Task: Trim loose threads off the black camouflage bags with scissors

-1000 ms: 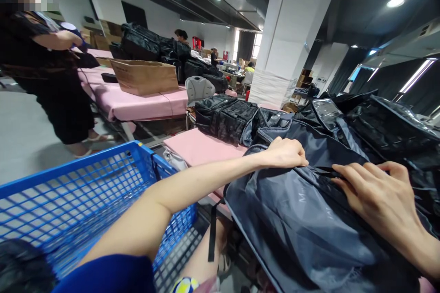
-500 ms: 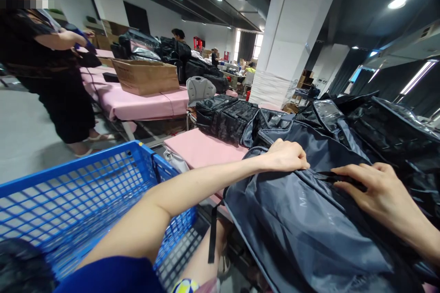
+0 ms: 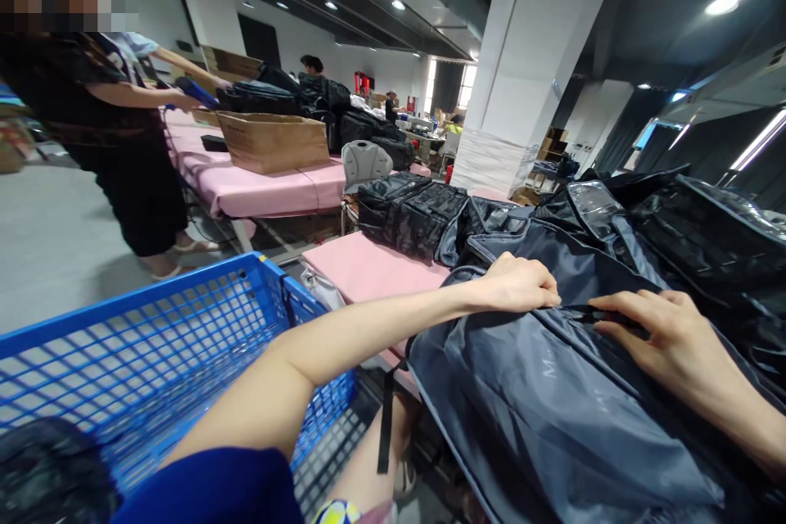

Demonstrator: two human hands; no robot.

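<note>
An opened dark backpack (image 3: 577, 417) lies in front of me, its grey-blue lining outward with pale lettering on it. My left hand (image 3: 521, 282) is closed on the lining's upper edge, the fingertips curled into the fabric. Just to its right, my right hand (image 3: 663, 332) pinches a small dark piece at the same seam; whether that is a zipper pull or a strap end I cannot tell. A narrow black strap (image 3: 386, 422) dangles from the backpack's left side.
A blue plastic crate (image 3: 202, 295) stands at my left. Behind the backpack, more black bags (image 3: 411, 213) sit on a pink-covered table (image 3: 368, 262). A person (image 3: 135, 147) stands by another pink table (image 3: 264, 192) with a cardboard box (image 3: 273, 142). A white pillar (image 3: 516, 65) rises beyond.
The view has shifted slightly left, so things sit a little further right. Both hands keep nearly the same hold. The person at left now has an arm stretched toward the far table.
</note>
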